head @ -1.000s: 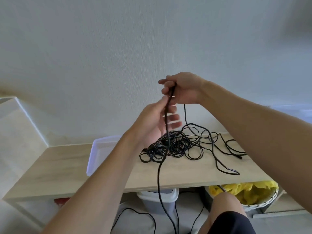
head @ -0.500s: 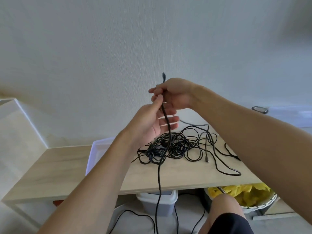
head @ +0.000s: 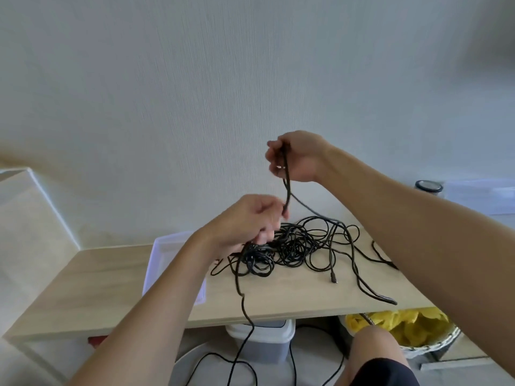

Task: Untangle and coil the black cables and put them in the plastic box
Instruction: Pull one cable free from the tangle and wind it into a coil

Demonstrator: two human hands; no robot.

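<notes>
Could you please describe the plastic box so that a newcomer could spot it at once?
Start at the long light wooden table against the white wall. On it, just left of the black cable tangle, lies the plastic box, partly hidden by the left forearm. It is the only pale, translucent tray on top; the lidded bin and yellow-filled basket stand underneath.

The left hand (head: 250, 222) blurs round the black cable (head: 287, 188); its forearm (head: 167, 296) hides part of the plastic box (head: 160, 254).
</notes>
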